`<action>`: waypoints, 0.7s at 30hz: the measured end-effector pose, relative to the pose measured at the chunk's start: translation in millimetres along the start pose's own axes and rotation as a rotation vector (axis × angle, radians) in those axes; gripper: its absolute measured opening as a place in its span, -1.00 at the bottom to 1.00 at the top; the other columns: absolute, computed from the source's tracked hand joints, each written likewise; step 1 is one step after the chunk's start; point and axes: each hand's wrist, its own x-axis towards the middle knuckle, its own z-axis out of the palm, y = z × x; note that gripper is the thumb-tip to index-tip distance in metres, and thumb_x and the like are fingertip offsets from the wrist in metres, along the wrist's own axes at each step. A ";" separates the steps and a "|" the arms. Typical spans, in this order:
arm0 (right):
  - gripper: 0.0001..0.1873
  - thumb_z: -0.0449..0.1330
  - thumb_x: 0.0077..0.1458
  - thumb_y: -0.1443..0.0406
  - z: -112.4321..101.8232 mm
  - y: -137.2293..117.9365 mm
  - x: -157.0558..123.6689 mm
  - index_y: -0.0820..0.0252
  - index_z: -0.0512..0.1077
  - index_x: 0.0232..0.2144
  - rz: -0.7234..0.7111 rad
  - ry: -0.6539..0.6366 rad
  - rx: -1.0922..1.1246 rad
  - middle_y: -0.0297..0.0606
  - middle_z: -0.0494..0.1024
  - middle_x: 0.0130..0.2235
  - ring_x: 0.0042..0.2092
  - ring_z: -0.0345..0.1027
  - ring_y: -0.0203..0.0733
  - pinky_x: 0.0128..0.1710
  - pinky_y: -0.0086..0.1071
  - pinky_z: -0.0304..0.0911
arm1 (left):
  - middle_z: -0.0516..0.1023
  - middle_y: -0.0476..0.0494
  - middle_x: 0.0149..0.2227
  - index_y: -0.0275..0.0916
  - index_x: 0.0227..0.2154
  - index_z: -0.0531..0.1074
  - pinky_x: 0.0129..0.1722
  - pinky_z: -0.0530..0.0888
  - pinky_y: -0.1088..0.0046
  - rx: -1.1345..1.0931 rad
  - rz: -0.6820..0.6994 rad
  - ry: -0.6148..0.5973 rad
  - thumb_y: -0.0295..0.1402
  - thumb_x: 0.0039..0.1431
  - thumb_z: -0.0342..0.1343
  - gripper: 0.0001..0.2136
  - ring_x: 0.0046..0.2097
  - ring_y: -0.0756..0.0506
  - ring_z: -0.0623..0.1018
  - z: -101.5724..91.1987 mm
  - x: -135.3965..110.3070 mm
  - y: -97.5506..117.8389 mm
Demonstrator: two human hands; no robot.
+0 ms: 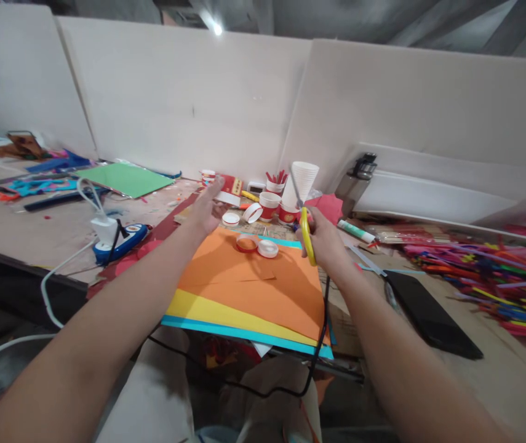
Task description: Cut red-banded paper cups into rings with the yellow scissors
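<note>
My right hand (325, 237) is closed round yellow-handled scissors (306, 237), blades pointing up, held above the far right corner of a stack of orange paper (263, 283) with yellow and blue sheets under it. My left hand (207, 209) reaches forward with fingers stretched out, holding nothing, close to a cut white paper ring (228, 198). Two cut cup rings (258, 245) lie on the orange sheet between the hands. Behind them stand red-and-white paper cups (269, 205) and a stack of white cups (300, 181).
A hot glue gun (122, 241) with a white plug and cable lies at left, near a green sheet (127, 178). A black tablet (429, 314), a marker (357, 231), a grey bottle (357, 181) and a heap of coloured pipe cleaners (484, 271) lie at right. White partitions enclose the bench.
</note>
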 end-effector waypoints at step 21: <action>-0.50 0.33 -0.02 0.16 34.5 -23.0 -7.6 0.02 0.24 -0.06 -0.140 0.118 0.779 -0.38 0.45 -0.31 -0.48 0.29 -0.37 -0.53 -0.46 0.27 | 0.53 -0.12 -0.29 -0.27 -0.30 0.48 -0.37 0.38 0.47 0.570 -0.158 -0.264 -0.03 -0.06 0.29 -0.60 -0.31 -0.03 0.48 23.7 -45.1 -23.0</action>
